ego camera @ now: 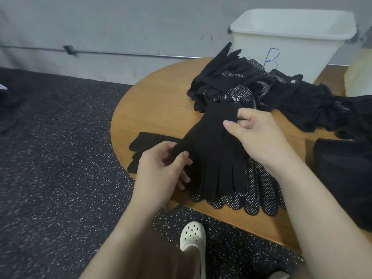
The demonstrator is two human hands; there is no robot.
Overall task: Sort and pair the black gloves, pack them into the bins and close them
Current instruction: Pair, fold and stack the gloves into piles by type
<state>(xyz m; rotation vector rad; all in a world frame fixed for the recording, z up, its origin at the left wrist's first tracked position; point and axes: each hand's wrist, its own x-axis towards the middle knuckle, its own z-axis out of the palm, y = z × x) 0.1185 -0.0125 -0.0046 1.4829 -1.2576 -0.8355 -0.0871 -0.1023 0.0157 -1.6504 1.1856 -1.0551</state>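
A plain black knit glove is stretched over the wooden table, fingers pointing toward me. My left hand pinches its thumb at the lower left. My right hand pinches its cuff at the upper right. Beneath it lie black gloves with white grip dots, fingertips at the table's near edge. Behind the held glove is a pile of mixed black gloves. A white bin marked with a blue "B" stands open at the back.
A ribbed black glove hangs over the table's left edge. More black fabric is heaped at the right, with a black sheet nearer me. A second pale container shows at the right edge. Speckled dark floor and my white shoe lie below.
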